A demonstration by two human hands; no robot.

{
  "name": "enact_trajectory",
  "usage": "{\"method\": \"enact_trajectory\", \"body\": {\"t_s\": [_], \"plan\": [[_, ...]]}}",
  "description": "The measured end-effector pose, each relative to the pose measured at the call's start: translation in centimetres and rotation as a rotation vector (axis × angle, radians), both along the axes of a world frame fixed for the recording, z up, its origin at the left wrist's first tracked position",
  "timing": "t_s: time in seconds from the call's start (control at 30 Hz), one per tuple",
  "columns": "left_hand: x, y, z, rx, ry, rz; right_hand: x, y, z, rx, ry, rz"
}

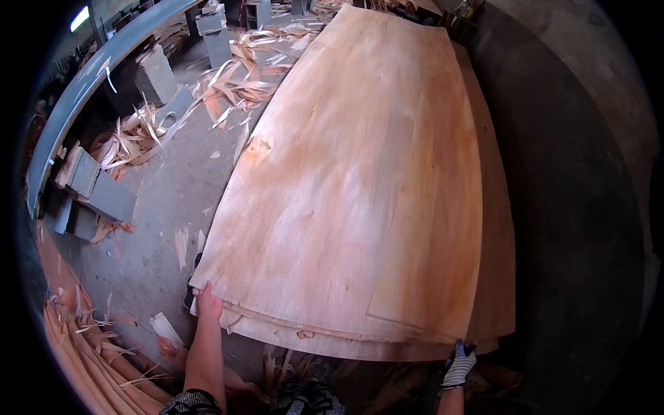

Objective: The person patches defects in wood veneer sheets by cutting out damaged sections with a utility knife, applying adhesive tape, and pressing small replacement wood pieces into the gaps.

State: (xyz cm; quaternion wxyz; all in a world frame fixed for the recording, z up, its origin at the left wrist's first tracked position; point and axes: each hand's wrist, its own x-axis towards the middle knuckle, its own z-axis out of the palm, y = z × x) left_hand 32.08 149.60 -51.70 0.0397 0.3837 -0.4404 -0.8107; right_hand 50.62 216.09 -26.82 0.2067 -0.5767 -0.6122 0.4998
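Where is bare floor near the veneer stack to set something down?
Bare concrete floor lies between the veneer stack and the grey blocks. The dark strip right of the stack also looks free. Crowded: veneer scraps at the far left, and curled strips beside the left hand.

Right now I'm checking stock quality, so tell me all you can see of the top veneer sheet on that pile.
The top veneer sheet is a large, thin, pale orange-tan wood sheet with fine lengthwise grain and a few darker blotches. It lies flat on a low stack of similar sheets, whose ragged edges show beneath its near edge and right side. Its near edge looks slightly frayed and split. The bare left hand grips its near left corner; the gloved right hand reaches the stack's near right edge. Grey concrete floor with wood scraps lies to its left.
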Motion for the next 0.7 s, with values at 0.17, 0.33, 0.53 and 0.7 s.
{"method": "enact_trajectory", "body": {"t_s": [0.17,0.33,0.53,0.7], "plan": [[2.3,0.4,0.2,0.096,0.064,0.094,2.6,-0.1,-0.2,-0.012,-0.006,-0.042],[1.8,-0.2,0.8,-1.074,-0.162,-0.582,1.4,1.5,-2.7,0.113,0.040,-0.004],[0.4,2.5,2.6,-1.286,-0.466,-0.830,0.2,5.3,-5.9,0.189,-0.049,0.171],[0.6,3.3,3.1,0.124,-0.226,0.028,3.9,10.0,-12.3,0.044,-0.128,0.267]]}}
